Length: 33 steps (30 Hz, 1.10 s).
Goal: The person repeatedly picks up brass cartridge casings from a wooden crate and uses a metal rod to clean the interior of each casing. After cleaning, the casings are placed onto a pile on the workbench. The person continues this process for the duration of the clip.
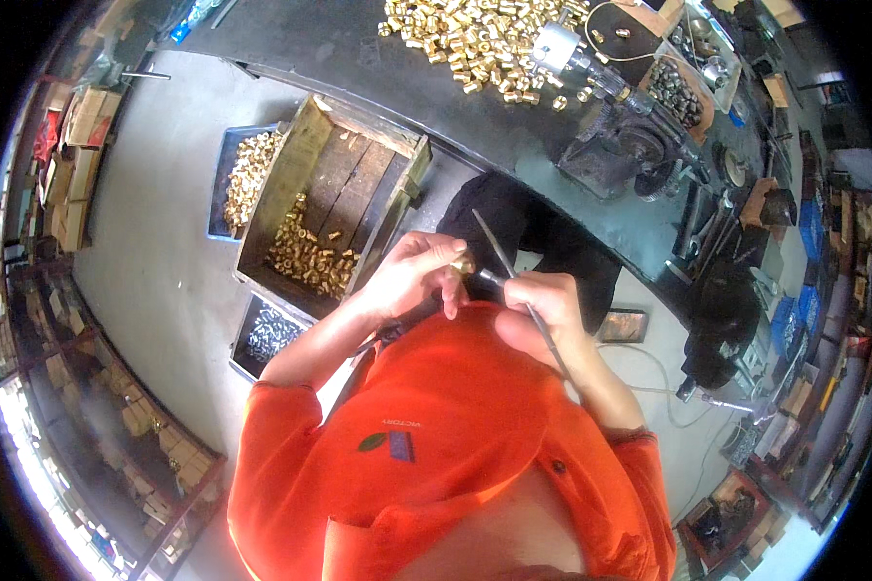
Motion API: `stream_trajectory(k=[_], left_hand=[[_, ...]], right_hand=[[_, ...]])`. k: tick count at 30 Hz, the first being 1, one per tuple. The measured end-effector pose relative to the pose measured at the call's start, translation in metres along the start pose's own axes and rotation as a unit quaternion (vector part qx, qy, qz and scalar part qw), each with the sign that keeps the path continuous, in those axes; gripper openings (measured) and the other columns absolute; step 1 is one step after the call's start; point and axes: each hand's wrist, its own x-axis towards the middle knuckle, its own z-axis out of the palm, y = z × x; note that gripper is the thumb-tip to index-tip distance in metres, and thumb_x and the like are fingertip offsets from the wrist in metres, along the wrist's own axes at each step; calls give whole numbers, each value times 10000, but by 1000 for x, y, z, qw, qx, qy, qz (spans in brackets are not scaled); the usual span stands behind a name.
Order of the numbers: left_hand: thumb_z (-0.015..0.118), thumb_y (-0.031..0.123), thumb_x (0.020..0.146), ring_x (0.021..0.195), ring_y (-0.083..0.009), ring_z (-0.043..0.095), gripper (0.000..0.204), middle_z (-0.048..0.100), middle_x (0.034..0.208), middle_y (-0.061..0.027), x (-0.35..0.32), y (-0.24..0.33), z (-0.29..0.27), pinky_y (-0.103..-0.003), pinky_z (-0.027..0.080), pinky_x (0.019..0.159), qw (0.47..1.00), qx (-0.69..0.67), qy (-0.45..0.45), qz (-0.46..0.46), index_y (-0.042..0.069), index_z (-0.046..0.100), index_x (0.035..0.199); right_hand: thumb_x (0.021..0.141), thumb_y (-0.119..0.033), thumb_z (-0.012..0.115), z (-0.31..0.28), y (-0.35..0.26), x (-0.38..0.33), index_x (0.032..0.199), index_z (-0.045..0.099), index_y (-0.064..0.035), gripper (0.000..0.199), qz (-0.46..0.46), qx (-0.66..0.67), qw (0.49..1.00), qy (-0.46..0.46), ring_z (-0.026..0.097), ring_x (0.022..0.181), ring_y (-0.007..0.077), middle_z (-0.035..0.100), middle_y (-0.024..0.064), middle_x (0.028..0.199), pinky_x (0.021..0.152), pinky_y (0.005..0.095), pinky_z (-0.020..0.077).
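Note:
In front of my orange shirt, my left hand [413, 275] pinches a small brass fitting [466, 264] between thumb and fingers. My right hand [545, 302] is wrapped round a T-handled tool. Its long thin metal crossbar [495, 243] runs slantwise past both sides of the fist. A short dark shaft [490, 278] points from the tool toward the fitting; whether its tip sits inside the fitting is too small to tell. Left of my left hand stands a wooden crate [409, 184] with brass fittings [310, 254] heaped at its near end.
Loose brass fittings [475, 44] are piled on the dark workbench [310, 48]. A bench machine [639, 136] with a round metal head stands at its right. On the floor are a blue bin [219, 189] of brass parts and a small bin [243, 347] of silvery parts.

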Motion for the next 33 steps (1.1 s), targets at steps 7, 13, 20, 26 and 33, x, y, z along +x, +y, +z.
stream_trajectory(k=[7,13,20,26,33], left_hand=[[542,235,948,573,-179,632,306,614,629,-110,0,13,6,-303,524,603,977,211,-8,33,-44,589,832],[594,124,910,674,-173,646,201,631,823,-107,6,16,10,-287,519,652,980,177,-68,57,-70,587,963],[630,47,870,725,-119,618,144,605,801,-51,11,17,9,-251,488,654,969,213,-81,95,-28,571,978],[644,-25,700,557,-113,535,174,555,718,-30,23,11,-15,-253,420,506,777,549,117,284,28,611,862],[678,-3,604,533,-204,515,216,496,667,-76,25,10,-14,-310,417,490,704,614,127,333,41,606,803]], right_hand=[[624,-76,653,10,11,2,617,419,-35,238,1,-23,1000,0,489,472,292,444,109,557,452,366,367],[626,-58,639,23,32,-1,601,394,-34,248,-18,13,999,42,448,451,255,413,95,545,445,345,341],[630,-66,604,12,29,-6,568,353,-39,260,71,104,990,57,345,446,148,310,53,516,441,302,265],[667,-179,623,-10,10,-21,517,378,-62,310,-27,51,998,39,440,416,186,425,44,497,414,313,298],[794,-403,611,-6,-12,-11,566,361,-47,491,6,86,996,-14,380,430,228,334,69,520,431,343,254]])
